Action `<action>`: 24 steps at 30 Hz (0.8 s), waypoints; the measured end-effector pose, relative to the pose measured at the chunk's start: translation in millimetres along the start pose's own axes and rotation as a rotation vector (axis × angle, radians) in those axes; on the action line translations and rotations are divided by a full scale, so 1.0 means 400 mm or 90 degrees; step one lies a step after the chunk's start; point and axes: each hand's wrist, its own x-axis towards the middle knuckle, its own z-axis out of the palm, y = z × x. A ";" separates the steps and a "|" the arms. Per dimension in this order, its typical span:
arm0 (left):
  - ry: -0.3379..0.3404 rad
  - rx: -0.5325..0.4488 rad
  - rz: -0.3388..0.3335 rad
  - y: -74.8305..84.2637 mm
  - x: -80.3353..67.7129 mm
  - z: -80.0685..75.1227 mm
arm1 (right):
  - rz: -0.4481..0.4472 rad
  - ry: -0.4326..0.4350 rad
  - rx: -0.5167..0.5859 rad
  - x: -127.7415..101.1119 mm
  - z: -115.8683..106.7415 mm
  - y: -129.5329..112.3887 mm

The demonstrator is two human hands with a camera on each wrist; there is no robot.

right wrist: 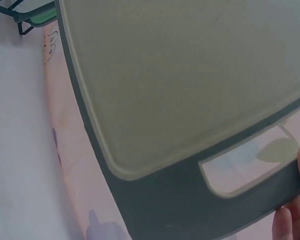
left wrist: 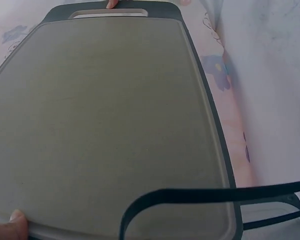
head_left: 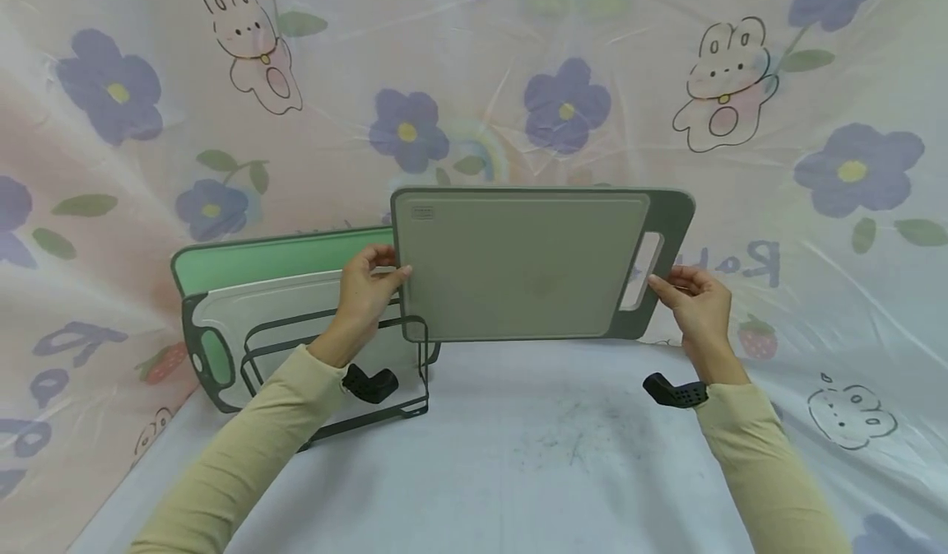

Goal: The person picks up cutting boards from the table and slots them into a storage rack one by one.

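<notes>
A beige cutting board (head_left: pixel 518 266) with a dark green rim and a slotted handle end is held upright above the table. My left hand (head_left: pixel 365 295) pinches its left edge, thumb on the front face. At the other end, my right hand (head_left: pixel 699 307) grips the handle strip, with the thumb by the slot (right wrist: pixel 255 160). Behind my left forearm stands a dark wire rack (head_left: pixel 415 410), holding a white cutting board (head_left: pixel 296 295) and a green cutting board (head_left: pixel 289 258). The beige board's lower left corner is behind the rack's front wire.
A white cloth (head_left: pixel 518 472) with grey smudges covers the table. Behind it hangs a curtain (head_left: pixel 481 68) printed with flowers and rabbits. Black wrist mounts (head_left: pixel 674 391) sit at both sleeve cuffs.
</notes>
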 end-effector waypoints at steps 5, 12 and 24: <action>0.003 -0.006 -0.012 0.000 -0.004 -0.031 | 0.005 -0.027 0.014 0.006 0.028 0.011; 0.007 -0.007 -0.025 0.002 -0.007 -0.061 | 0.009 -0.031 0.015 0.013 0.060 0.024; 0.011 -0.003 -0.042 0.022 -0.023 -0.135 | -0.009 -0.053 -0.016 0.012 0.131 0.040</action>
